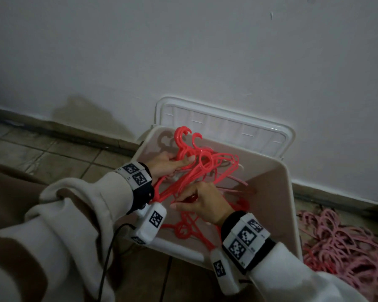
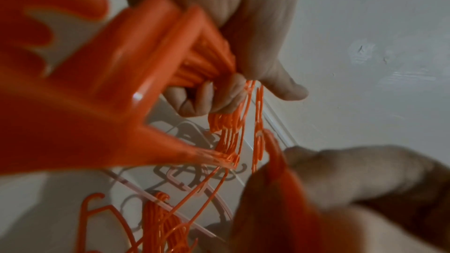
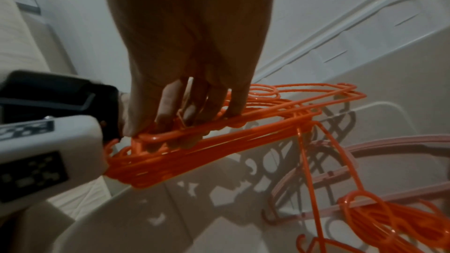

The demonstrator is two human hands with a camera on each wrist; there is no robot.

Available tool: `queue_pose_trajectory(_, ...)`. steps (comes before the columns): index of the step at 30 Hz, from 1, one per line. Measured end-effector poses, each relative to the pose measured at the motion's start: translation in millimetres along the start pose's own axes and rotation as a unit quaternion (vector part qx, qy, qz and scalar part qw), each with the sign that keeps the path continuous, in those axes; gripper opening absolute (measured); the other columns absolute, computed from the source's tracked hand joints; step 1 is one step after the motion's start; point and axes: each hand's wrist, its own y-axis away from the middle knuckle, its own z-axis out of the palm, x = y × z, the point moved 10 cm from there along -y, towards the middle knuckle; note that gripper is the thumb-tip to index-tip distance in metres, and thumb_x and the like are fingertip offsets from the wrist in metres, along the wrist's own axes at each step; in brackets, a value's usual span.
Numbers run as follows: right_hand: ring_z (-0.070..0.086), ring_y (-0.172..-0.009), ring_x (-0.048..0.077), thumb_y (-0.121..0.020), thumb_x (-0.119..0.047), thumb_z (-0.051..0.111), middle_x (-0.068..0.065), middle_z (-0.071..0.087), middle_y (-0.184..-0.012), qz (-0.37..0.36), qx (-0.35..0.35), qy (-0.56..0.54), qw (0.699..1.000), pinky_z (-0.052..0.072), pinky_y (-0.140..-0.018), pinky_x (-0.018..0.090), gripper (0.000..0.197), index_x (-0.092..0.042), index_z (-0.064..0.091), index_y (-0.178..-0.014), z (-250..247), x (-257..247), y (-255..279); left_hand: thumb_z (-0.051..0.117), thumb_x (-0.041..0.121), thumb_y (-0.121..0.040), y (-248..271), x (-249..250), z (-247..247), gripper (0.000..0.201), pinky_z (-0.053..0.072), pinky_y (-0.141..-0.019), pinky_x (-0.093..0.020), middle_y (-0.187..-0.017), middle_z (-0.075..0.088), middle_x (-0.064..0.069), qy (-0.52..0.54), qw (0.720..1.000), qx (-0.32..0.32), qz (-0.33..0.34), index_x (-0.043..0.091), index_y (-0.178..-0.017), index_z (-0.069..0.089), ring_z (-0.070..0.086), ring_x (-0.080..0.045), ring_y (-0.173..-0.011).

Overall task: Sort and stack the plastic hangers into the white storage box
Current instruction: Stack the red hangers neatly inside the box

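Note:
A white storage box (image 1: 271, 214) stands open on the floor, with its lid (image 1: 227, 127) leaning on the wall behind it. Over the box my left hand (image 1: 168, 164) grips a bundle of red plastic hangers (image 1: 205, 164) just below their hooks; the curled fingers (image 2: 212, 99) wrap the necks. My right hand (image 1: 203, 203) holds the same bundle lower down, and its fingers (image 3: 190, 114) reach in among the bars (image 3: 219, 141). More red hangers (image 1: 187, 231) lie on the box bottom beside a few pale pink ones (image 3: 365, 141).
A loose pile of pink hangers (image 1: 340, 247) lies on the tiled floor right of the box. A black cable (image 1: 109, 258) hangs from my left wrist. Brown fabric (image 1: 20, 192) fills the left foreground. The wall stands right behind the box.

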Motion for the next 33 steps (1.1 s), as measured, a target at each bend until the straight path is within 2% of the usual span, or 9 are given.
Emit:
queue_pose_trajectory(2,0.059,-0.064,-0.002,-0.077,-0.022,0.074,0.004,0.074,-0.081,-0.01,-0.007,-0.004,1.0,0.04,-0.063,0.006,0.015,-0.008,0.076,-0.082,5.7,-5.3,-2.4,0.082,0.066,-0.032,-1.7,-3.0,0.2,0.076,0.035,-0.051,-0.025,-0.07,0.053,-0.012,-0.012,1.0,0.0,-0.011,0.013,-0.083,0.062,0.042,-0.016,-0.049)
queue_pose_trajectory(4,0.063,-0.07,0.007,-0.078,-0.022,0.073,0.004,0.074,-0.081,-0.018,-0.011,-0.01,1.0,0.047,-0.067,0.015,0.016,-0.008,0.076,-0.083,9.8,-9.4,-3.4,0.085,0.061,-0.03,-4.7,-6.9,-3.5,0.086,0.051,-0.073,-0.032,-0.085,0.068,-0.015,-0.032,0.999,0.01,-0.024,0.008,-0.095,0.066,0.062,-0.022,-0.071)
queue_pose_trajectory(7,0.063,-0.069,0.006,-0.078,-0.022,0.073,0.006,0.074,-0.082,-0.032,-0.014,-0.018,0.999,0.048,-0.067,0.015,0.017,-0.005,0.075,-0.083,11.4,-11.7,-1.9,0.091,0.042,-0.041,-6.3,-13.3,-5.3,0.077,0.05,-0.095,-0.043,-0.1,0.073,-0.007,-0.045,0.998,0.006,-0.046,0.013,-0.107,0.065,0.068,-0.025,-0.097)
queue_pose_trajectory(11,0.057,-0.071,-0.011,-0.078,-0.017,0.073,0.004,0.073,-0.088,-0.04,-0.039,-0.014,0.998,0.039,-0.07,0.003,0.014,-0.007,0.075,-0.086,13.1,-9.4,1.7,0.085,0.013,-0.061,0.0,-9.3,-1.8,0.042,0.049,-0.093,-0.052,-0.1,0.071,-0.016,-0.064,0.997,0.003,-0.045,0.011,-0.098,0.065,0.065,-0.037,-0.099)
queue_pose_trajectory(17,0.063,-0.089,0.007,-0.078,-0.01,0.07,0.001,0.072,-0.098,-0.015,-0.041,0.023,0.999,0.046,-0.083,0.016,0.019,-0.013,0.073,-0.096,-8.1,7.2,3.9,0.076,-0.004,-0.067,2.8,-3.9,3.9,0.031,0.049,-0.096,-0.043,-0.096,0.071,-0.013,-0.078,0.997,-0.004,-0.02,0.015,-0.088,0.062,0.066,-0.029,-0.095)
queue_pose_trajectory(21,0.06,-0.096,0.012,-0.071,-0.003,0.069,-0.001,0.065,-0.104,0.034,0.107,0.106,0.988,0.042,-0.083,0.021,0.033,-0.01,0.064,-0.102,-62.6,40.7,3.4,0.077,0.0,-0.068,6.5,1.1,9.1,0.035,0.048,-0.092,-0.037,-0.089,0.067,0.0,-0.116,0.993,-0.022,-0.007,0.021,-0.087,0.057,0.063,-0.023,-0.093)
queue_pose_trajectory(25,0.048,-0.119,0.027,-0.071,-0.018,0.072,0.011,0.049,-0.129,0.143,0.051,0.235,0.96,0.034,-0.097,0.031,0.07,-0.009,0.039,-0.132,-68.7,89.6,-6.3,0.08,0.004,-0.066,9.5,3.0,15.5,0.038,0.048,-0.095,-0.041,-0.092,0.068,-0.002,-0.141,0.989,-0.037,-0.002,0.021,-0.091,0.057,0.064,-0.024,-0.096)
queue_pose_trajectory(30,0.061,-0.102,0.03,-0.078,-0.013,0.07,0.013,0.064,-0.111,0.165,0.044,0.148,0.974,0.045,-0.088,0.031,0.048,-0.006,0.051,-0.121,-47.6,104.8,-12.9,0.083,0.011,-0.063,14.0,7.4,24.9,0.052,0.046,-0.099,-0.044,-0.102,0.069,-0.005,-0.162,0.984,-0.067,0.011,0.014,-0.109,0.059,0.065,-0.022,-0.099)
queue_pose_trajectory(33,0.057,-0.108,0.031,-0.08,-0.012,0.066,0.016,0.057,-0.122,0.14,0.096,0.144,0.975,0.046,-0.093,0.038,0.047,-0.011,0.055,-0.126,-45.2,101.1,-15.1,0.081,0.006,-0.065,15.2,8.1,26.5,0.056,0.049,-0.096,-0.038,-0.105,0.068,-0.006,-0.156,0.985,-0.074,0.013,0.01,-0.115,0.057,0.065,-0.02,-0.098)
